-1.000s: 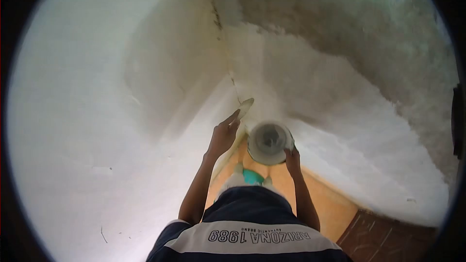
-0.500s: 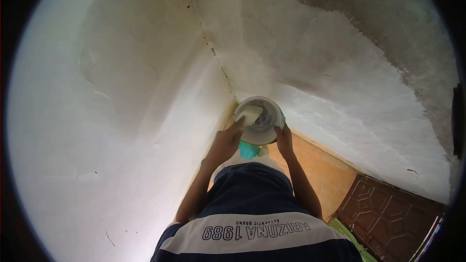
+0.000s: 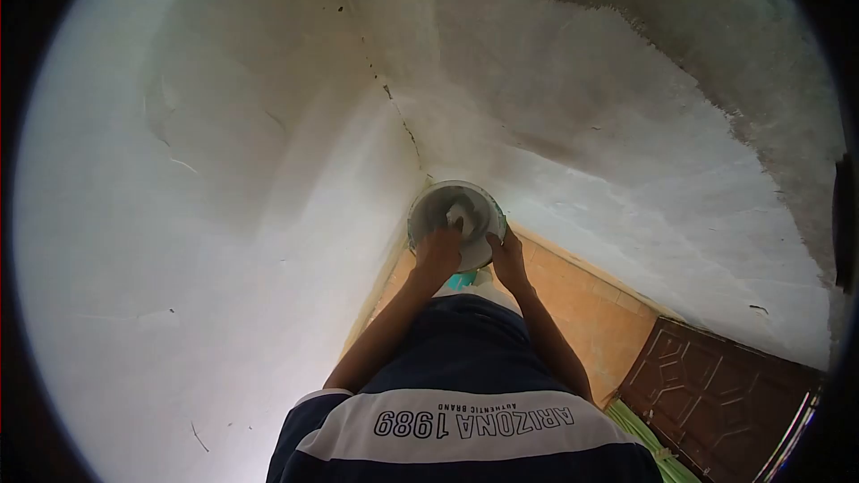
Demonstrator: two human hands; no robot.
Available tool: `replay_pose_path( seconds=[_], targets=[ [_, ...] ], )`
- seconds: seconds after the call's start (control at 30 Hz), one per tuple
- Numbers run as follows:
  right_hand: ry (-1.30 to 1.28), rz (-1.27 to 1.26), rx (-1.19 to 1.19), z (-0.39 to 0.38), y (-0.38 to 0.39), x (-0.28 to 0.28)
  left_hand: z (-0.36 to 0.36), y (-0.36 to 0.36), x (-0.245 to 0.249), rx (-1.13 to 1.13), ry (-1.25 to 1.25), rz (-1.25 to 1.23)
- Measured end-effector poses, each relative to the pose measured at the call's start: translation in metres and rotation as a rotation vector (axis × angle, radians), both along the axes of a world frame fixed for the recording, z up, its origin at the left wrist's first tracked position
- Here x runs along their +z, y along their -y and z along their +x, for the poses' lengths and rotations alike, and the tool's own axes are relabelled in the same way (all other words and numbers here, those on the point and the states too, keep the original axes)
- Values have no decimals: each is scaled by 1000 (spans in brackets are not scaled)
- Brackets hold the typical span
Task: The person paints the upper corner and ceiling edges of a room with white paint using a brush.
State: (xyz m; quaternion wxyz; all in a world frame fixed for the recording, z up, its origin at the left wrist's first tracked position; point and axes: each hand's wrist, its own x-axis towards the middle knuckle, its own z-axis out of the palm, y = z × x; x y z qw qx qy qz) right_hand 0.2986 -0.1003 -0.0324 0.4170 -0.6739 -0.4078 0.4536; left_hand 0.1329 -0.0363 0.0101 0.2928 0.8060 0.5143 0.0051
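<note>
A round bucket (image 3: 483, 253) with a pale rim is held in front of my body, near the corner of two walls. My right hand (image 3: 506, 257) grips its right rim, thumb inside and fingers outside. Down inside the bucket reaches my left hand (image 3: 439, 251), closed on a pale flat scraper (image 3: 462, 214). Grey-white material coats the bucket's inner wall. Below the bucket a turquoise object (image 3: 462, 281) shows in part.
A white wall (image 3: 179, 241) rises on the left, and a partly coated grey wall (image 3: 608, 143) on the right. Orange floor tiles (image 3: 582, 304) lie below. At the lower right are a brown panelled door (image 3: 716, 394) and green strands (image 3: 646, 434).
My left hand has moved down into the bucket with the scraper. The bucket and my right hand have shifted slightly left, and the turquoise object is more covered.
</note>
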Motion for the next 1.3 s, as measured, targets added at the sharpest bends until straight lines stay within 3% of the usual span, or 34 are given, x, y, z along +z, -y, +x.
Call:
replay_pose_path(
  seconds=[0.3, 0.37, 0.4, 0.47, 0.57, 0.73, 0.87, 0.93, 1.07, 1.13, 1.17, 1.23, 1.3],
  targets=[
    [8, -33, -40, 2, 13, -18, -15, 9, -28, -81, -46, -177],
    [2, -31, -35, 7, 8, -15, -24, 12, -25, -54, 497, 2],
    [6, -42, -29, 10, 9, -15, -27, 9, -6, -48, 493, 23],
    [54, -6, -12, 19, 7, -24, -31, 2, 62, 107, 499, -359],
    [65, 78, -21, 34, 7, -49, -50, -7, 101, 242, 621, -388],
    [-47, 56, -79, 43, 6, -41, -71, -39, 142, 490, 781, -102],
    [-73, 44, -90, 49, 11, -51, -65, -78, 175, 566, 891, 94],
    [-52, 58, -83, 49, 11, -52, -57, -98, 201, 533, 1070, 155],
    [-88, 11, -96, 51, 13, -56, -46, -147, 230, 411, 1037, 465],
    [-75, 15, -89, 51, 13, -54, -41, -168, 250, 342, 858, 806],
    [-65, 9, -84, 52, 13, -54, -38, -177, 259, 341, 860, 811],
    [-47, 39, -90, 50, 12, -49, -31, -190, 272, 341, 716, 1076],
    [-67, 29, -92, 50, 15, -41, -27, -196, 270, 364, 715, 1034]
  ],
)
